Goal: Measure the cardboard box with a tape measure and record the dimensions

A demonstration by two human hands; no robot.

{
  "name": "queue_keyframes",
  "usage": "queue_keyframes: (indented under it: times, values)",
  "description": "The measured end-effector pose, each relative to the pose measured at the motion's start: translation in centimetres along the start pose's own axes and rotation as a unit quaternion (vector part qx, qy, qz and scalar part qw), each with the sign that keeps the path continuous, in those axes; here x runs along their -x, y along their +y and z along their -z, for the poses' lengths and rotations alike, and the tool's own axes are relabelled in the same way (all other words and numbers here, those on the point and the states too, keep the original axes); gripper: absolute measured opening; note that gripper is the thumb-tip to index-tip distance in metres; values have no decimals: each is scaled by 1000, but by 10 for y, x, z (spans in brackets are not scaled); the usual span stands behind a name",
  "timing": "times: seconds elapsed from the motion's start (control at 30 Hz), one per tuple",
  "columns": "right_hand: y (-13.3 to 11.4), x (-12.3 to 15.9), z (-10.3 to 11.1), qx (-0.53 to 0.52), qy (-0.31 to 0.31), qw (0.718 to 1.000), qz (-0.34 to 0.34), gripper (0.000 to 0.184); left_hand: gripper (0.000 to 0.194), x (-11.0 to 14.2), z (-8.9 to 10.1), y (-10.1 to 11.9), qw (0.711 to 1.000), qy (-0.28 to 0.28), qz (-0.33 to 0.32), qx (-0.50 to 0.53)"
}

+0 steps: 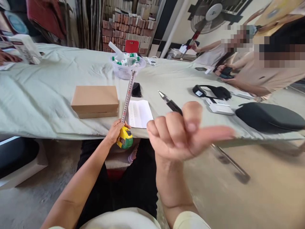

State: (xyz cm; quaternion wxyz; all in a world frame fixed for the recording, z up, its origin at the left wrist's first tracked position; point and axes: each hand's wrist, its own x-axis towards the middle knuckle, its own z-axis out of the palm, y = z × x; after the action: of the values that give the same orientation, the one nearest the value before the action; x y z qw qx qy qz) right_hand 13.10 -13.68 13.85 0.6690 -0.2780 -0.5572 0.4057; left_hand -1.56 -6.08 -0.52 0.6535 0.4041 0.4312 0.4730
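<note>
My left hand (116,131) is closed on a yellow and green tape measure (125,137) at the table's front edge. Its metal blade (129,93) is pulled out and points away from me, toward a plastic basin. Raised close to the camera, my right hand (172,133) has its fingers curled around a black pen (172,104), with the thumb stretched out to the right. The pen tip points up and left. A white sheet of paper (140,116) with rows of writing lies beside the blade. To the left of the blade sits a closed brown cardboard box (94,98).
Behind the blade stands the clear basin (119,72) with plastic bottles. A small black object (136,90) lies near the paper. At right are a black strapped device (211,91), a white box (219,106) and a dark case (271,116). Other people sit at the right; another person's hand (9,58) shows far left.
</note>
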Motion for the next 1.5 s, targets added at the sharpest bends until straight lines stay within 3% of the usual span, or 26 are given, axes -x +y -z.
queue_keyframes:
  times: [0.13, 0.27, 0.5, 0.63, 0.77, 1.07, 1.5]
  values:
    - [34, -37, -3, -37, 40, 998, 17, 38, 16, 21, 7, -3, 998, 39, 24, 35]
    - [90, -54, -3, 3, 87, 996, -29, 21, 15, 47, 15, 9, 994, 78, 47, 67]
    - [191, -94, -16, 100, 52, 982, -149, 43, 15, 72, 19, 40, 980, 143, 82, 111]
    - [226, -101, -29, 118, 54, 974, -184, 55, 13, 76, 20, 50, 979, 149, 81, 108]
    - [230, -89, -36, 114, 59, 970, -205, 52, 12, 77, 23, 52, 978, 149, 89, 115]
    - [201, -60, -44, 118, 36, 983, -133, 51, 26, 88, 14, 48, 973, 141, 100, 150]
    - [202, -46, -45, 135, 40, 983, -119, 53, 32, 95, 12, 39, 969, 195, 96, 117]
